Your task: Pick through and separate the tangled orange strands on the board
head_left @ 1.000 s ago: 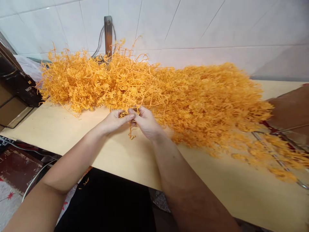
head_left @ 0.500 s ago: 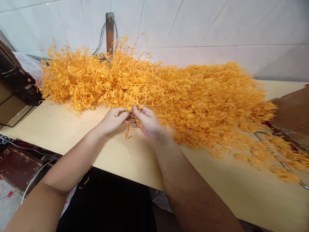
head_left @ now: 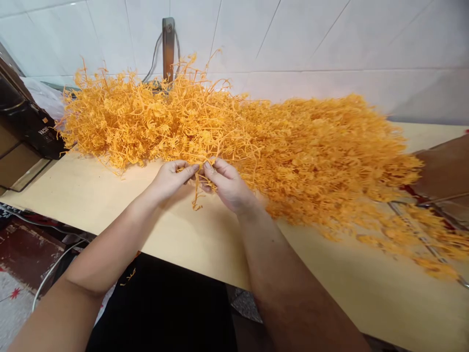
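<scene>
My left hand (head_left: 172, 180) is closed, thumb against fingers, on a small bunch of orange strands (head_left: 197, 190). My right hand (head_left: 230, 184) pinches the same bunch from the other side, just a short gap from the left. Thin, curly, branching pieces dangle between and below the fingertips over the tabletop (head_left: 205, 244). Right behind both hands rises a long heap of the same orange, frilly strands (head_left: 146, 117); its right half (head_left: 322, 161) looks denser and blurred. Some of the held bunch is hidden by my fingers.
White wall tiles (head_left: 311, 39) stand behind the heap, with a metal bracket (head_left: 168, 49) and cable. A black box (head_left: 40, 120) is at the left end, brown cardboard (head_left: 447, 171) at the right. Loose strands lie over a metal rod (head_left: 421, 237) at the right.
My right hand has shifted slightly right and the gap between my fingertips has widened a little. Both hands still pinch the strands.
</scene>
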Tool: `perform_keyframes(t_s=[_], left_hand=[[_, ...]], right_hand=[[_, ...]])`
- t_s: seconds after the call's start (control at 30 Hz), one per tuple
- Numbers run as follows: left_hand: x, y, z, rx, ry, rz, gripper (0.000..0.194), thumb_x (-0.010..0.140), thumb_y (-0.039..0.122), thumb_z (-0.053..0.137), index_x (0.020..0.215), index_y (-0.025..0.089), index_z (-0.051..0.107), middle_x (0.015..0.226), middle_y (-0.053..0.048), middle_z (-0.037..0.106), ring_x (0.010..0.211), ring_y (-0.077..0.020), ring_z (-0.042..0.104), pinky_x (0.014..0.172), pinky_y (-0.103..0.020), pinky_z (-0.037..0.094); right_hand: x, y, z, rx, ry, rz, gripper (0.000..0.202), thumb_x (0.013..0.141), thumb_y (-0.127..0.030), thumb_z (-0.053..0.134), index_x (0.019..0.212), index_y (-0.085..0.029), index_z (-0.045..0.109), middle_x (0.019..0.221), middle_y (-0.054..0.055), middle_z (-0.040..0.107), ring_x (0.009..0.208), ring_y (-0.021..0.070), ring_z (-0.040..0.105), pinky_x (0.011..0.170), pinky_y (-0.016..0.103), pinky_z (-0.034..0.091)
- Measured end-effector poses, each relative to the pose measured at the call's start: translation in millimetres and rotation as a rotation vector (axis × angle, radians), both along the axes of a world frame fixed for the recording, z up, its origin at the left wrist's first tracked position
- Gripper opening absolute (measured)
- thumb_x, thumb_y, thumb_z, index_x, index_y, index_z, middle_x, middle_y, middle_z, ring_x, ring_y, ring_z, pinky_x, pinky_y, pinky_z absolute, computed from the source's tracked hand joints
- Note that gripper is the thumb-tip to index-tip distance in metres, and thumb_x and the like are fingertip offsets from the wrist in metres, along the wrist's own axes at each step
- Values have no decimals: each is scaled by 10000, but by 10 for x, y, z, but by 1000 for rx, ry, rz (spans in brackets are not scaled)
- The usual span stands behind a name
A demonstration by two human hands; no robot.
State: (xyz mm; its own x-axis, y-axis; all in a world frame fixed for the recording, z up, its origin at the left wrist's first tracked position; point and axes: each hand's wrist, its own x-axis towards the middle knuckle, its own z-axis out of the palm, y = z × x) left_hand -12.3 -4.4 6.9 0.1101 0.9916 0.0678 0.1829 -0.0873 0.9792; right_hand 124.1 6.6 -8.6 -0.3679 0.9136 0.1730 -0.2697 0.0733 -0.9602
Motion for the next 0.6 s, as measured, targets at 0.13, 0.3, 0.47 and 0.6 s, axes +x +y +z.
perform_keyframes(t_s=[0.13, 0.3, 0.47, 0.6], left_hand=[[-7, -6, 15, 38, 45, 14, 200, 744, 256, 517, 590, 134, 485, 477, 63, 399, 457, -29, 322, 480, -198, 251], [-29, -73, 98, 82, 75, -125, 166, 724, 229, 524, 596, 123, 520, 514, 50, 455, 487, -31, 379, 502, -184, 295], [-40, -82, 100, 29, 89, -213, 157, 711, 216, 527, 585, 123, 514, 528, 41, 470, 501, -34, 408, 507, -182, 311], [-15, -40, 19, -39, 63, -230, 331, 721, 411, 562, 570, 136, 458, 491, 57, 385, 454, -28, 333, 452, -195, 236]], right_hand=[[-17, -4, -5, -29, -22, -69, 444, 609, -587, 638, 656, -181, 465, 593, -45, 425, 507, 48, 375, 420, 179, 316], [-18, 31, -29, -23, -76, -171, 488, 617, -636, 592, 605, -180, 417, 558, -48, 392, 492, 50, 379, 424, 192, 322], [1, 56, -51, -17, -128, -186, 538, 582, -666, 593, 540, -186, 355, 467, -70, 302, 421, 37, 279, 388, 204, 234], [-3, 19, -21, 115, -190, -237, 516, 622, -622, 595, 510, -184, 347, 454, -67, 258, 433, 40, 240, 396, 207, 203]])
